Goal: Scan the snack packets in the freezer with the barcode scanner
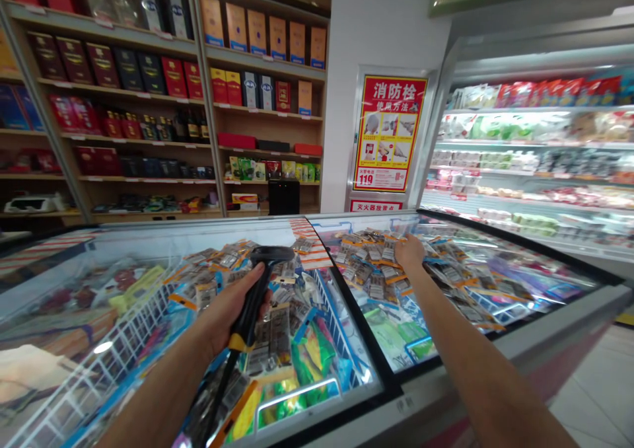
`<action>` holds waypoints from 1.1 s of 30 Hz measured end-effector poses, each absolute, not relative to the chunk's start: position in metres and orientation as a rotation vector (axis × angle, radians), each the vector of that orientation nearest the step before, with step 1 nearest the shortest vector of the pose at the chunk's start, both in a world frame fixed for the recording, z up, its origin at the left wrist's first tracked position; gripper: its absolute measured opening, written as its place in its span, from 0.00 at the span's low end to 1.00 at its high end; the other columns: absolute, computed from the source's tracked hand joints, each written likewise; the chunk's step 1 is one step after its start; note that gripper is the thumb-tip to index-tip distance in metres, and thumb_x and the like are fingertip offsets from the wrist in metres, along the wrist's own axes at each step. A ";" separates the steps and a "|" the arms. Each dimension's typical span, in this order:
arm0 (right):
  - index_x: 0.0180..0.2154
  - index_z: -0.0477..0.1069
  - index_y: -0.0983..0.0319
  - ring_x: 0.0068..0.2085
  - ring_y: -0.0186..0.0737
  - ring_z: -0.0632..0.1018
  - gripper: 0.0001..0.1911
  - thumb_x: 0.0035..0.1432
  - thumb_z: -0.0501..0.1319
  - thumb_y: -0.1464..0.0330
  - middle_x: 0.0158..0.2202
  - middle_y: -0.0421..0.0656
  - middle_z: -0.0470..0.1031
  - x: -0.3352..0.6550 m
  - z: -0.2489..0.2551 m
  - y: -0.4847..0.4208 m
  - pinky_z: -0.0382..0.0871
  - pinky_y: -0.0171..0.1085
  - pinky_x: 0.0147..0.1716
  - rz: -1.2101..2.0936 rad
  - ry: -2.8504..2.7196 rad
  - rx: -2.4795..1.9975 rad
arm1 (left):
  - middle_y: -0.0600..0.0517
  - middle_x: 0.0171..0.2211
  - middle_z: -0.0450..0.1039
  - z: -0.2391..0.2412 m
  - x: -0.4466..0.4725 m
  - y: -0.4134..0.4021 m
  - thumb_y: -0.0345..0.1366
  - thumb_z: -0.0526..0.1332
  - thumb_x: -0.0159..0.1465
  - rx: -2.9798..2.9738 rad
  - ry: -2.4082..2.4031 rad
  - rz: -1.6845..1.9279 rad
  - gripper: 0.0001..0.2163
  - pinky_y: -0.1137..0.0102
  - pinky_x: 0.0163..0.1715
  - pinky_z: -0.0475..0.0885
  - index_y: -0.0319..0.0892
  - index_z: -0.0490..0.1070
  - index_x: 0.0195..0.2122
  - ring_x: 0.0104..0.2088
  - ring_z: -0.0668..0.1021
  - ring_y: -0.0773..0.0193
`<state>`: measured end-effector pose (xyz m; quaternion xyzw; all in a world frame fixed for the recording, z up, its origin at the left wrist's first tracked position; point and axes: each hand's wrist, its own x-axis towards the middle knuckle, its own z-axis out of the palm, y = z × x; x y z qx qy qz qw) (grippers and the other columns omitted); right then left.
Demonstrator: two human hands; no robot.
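Note:
My left hand [228, 312] is wrapped round the handle of a black barcode scanner [258, 283], whose head points away over the chest freezer [446, 382]. My right hand [409, 252] reaches far into the right freezer section, fingers down among several small packets with orange labels [369, 263]; the fingertips are hidden among them, so whether they grip one cannot be seen. More of the same packets [222, 263] lie under the scanner in the left section.
White wire baskets [123, 342] divide the freezer, holding green and yellow bags [310, 355]. Wooden shelves of boxed goods [148, 104] stand behind. A red fire-hydrant poster [389, 134] hangs on the white pillar. An open refrigerated shelf unit [535, 150] stands at the right.

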<state>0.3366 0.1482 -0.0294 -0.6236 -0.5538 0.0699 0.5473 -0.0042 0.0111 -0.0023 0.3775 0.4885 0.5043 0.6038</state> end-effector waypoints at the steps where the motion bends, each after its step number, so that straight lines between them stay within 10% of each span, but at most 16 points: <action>1: 0.39 0.65 0.62 0.55 0.56 0.55 0.16 0.45 0.52 0.71 0.45 0.53 0.64 0.331 -0.029 0.145 0.46 0.55 0.49 0.103 -1.299 -1.519 | 0.54 0.17 0.67 -0.003 -0.005 0.012 0.44 0.54 0.54 0.872 1.127 1.165 0.14 0.79 0.12 0.62 0.39 0.66 0.34 0.14 0.67 0.72; 11: 0.26 0.72 0.61 0.34 0.42 0.73 0.16 0.45 0.56 0.55 0.27 0.43 0.73 0.201 -0.041 0.099 0.63 0.35 0.32 0.153 -1.986 -1.493 | 0.54 0.16 0.66 0.002 -0.004 0.010 0.44 0.55 0.54 0.857 1.109 1.187 0.13 0.79 0.11 0.63 0.39 0.66 0.32 0.13 0.68 0.72; 17: 0.52 0.55 0.53 0.56 0.56 0.53 0.41 0.36 0.54 0.43 0.57 0.48 0.52 0.140 -0.045 0.019 0.46 0.56 0.48 0.055 -2.518 -0.911 | 0.55 0.17 0.65 0.012 -0.012 0.007 0.44 0.53 0.56 0.799 0.994 1.271 0.12 0.78 0.11 0.63 0.38 0.65 0.30 0.13 0.67 0.72; 33: 0.47 0.62 0.57 0.51 0.49 0.61 0.24 0.50 0.50 0.53 0.51 0.48 0.60 0.103 -0.050 0.054 0.52 0.54 0.46 -0.247 -2.641 -0.573 | 0.54 0.19 0.62 0.029 -0.029 -0.003 0.44 0.50 0.57 0.758 0.765 1.313 0.15 0.76 0.11 0.62 0.37 0.66 0.33 0.15 0.64 0.72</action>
